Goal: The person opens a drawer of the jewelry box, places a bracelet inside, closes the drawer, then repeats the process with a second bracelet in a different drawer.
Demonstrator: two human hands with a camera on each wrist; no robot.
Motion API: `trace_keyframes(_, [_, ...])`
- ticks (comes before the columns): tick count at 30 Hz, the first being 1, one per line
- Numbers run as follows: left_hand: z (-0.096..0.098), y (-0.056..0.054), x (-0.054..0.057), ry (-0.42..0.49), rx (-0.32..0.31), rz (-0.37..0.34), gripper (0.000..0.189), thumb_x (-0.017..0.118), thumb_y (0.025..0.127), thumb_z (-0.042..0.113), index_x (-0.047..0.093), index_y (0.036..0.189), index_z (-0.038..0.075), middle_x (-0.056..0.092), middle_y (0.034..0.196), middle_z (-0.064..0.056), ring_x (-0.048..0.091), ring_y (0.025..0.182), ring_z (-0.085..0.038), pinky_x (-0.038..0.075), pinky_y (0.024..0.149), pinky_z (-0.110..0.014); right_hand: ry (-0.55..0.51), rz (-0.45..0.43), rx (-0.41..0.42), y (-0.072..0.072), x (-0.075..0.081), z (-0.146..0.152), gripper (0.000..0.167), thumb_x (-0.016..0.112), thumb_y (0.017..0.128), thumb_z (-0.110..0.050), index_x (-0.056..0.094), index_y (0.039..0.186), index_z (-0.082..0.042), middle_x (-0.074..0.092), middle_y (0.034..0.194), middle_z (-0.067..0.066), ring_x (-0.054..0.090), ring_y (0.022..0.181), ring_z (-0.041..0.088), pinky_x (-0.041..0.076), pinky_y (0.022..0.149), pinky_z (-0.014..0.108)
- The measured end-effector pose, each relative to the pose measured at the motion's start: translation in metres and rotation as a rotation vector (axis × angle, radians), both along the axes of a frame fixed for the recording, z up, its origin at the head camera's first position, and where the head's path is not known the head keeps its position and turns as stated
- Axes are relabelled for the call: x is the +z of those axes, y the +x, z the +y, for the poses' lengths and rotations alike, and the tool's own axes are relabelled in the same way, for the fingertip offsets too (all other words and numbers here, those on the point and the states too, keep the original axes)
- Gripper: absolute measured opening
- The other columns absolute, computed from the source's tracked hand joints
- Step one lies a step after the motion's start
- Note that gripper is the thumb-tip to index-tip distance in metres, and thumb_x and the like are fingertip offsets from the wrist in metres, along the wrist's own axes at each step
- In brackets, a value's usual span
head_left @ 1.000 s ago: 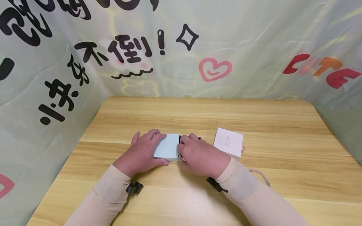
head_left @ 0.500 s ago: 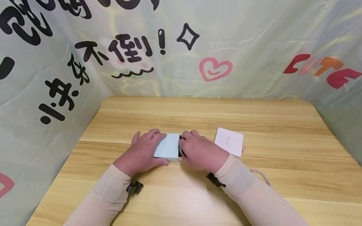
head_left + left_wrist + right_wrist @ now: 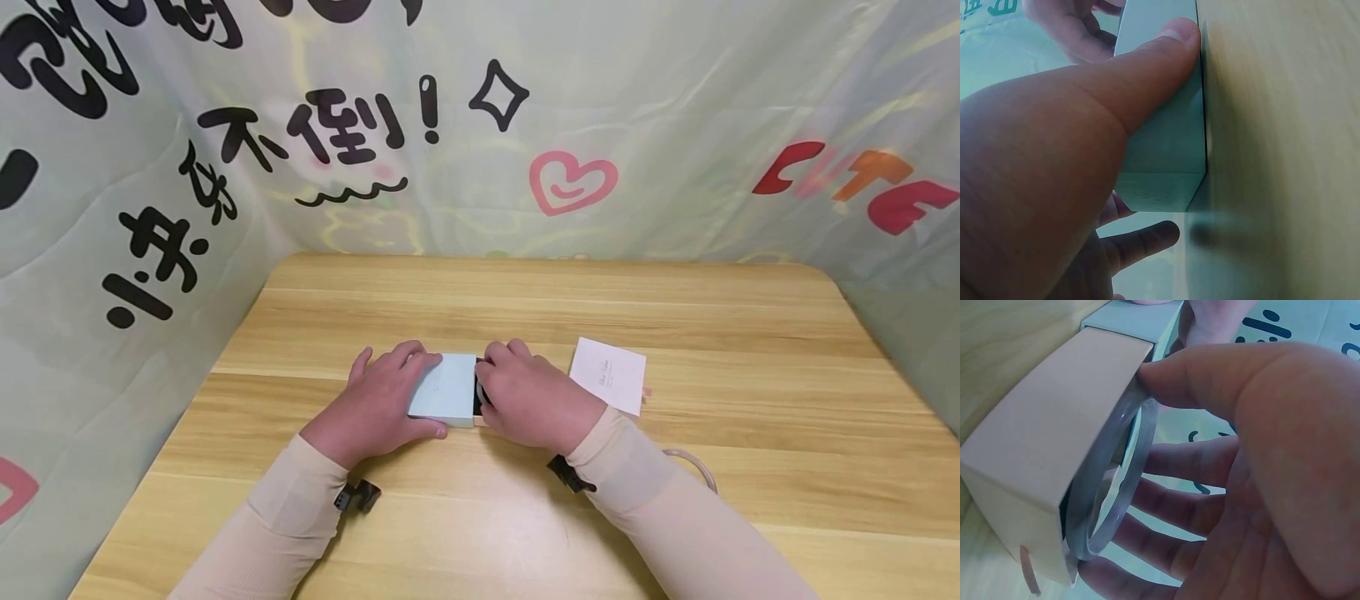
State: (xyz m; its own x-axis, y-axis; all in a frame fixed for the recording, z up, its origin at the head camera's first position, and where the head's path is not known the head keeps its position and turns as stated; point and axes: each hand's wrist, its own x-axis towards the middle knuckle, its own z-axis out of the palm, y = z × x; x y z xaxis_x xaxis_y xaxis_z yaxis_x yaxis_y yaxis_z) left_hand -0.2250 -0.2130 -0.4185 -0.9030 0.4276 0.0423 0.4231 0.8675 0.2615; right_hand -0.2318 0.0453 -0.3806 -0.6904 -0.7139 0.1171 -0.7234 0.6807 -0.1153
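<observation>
My left hand [image 3: 378,408] grips the light blue sleeve of a small drawer box [image 3: 444,390], thumb along the near side in the left wrist view. From the sleeve's right end the pale pink drawer [image 3: 1054,406] sticks out, dark inside, with a ribbon tab [image 3: 1030,572] on its end. My right hand [image 3: 540,400] is over this drawer and hides most of it in the head view. A greyish translucent bangle [image 3: 1127,487] stands tilted, partly within the drawer. The right thumb presses its upper end and the curled fingers lie along its outer rim.
A pale pink-white box [image 3: 607,375] with printed script and a small pink tab lies to the right. Part of a beige ring [image 3: 697,462] shows on the wooden table [image 3: 525,533] beside the right sleeve. Printed cloth [image 3: 660,100] hangs behind the table.
The right hand has shifted slightly right and away from me, showing more of the drawer's dark inside and the bangle's rim. The left hand and blue sleeve stay in place.
</observation>
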Motion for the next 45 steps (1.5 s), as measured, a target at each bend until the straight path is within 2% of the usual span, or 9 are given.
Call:
trace_keyframes(7, [-0.0007,0.0,0.0001,0.016,-0.006,0.004,0.1,0.093,0.083,0.064,0.055,0.161,0.015,0.054,0.154,-0.005,0.062,0.129,-0.027,0.022,0.12,-0.081,-0.006,-0.025,-0.005,-0.0003,-0.001,0.0001,0.017,0.072,0.098,-0.013,0.072,0.105,0.002,0.064,0.108,0.013,0.054,0.088,0.031,0.057,0.07,0.041])
trace_keyframes(18, [-0.0003,-0.0007,-0.0001,0.014,-0.008,-0.004,0.1,0.092,0.083,0.064,0.054,0.161,0.015,0.053,0.154,-0.006,0.058,0.134,-0.026,0.022,0.12,-0.082,0.002,-0.072,-0.02,-0.0014,-0.0019,0.0005,0.023,0.073,0.099,-0.017,0.072,0.11,0.004,0.063,0.11,0.014,0.054,0.09,0.03,0.057,0.073,0.041])
trace_keyframes(45, [-0.0001,-0.0007,0.0017,0.003,-0.008,-0.003,0.1,0.092,0.084,0.065,0.054,0.161,0.014,0.053,0.155,-0.007,0.055,0.138,-0.026,0.022,0.119,-0.083,0.028,-0.053,-0.018,-0.0012,-0.0017,0.001,0.032,0.075,0.1,-0.022,0.073,0.117,0.004,0.066,0.118,0.016,0.058,0.094,0.032,0.059,0.077,0.043])
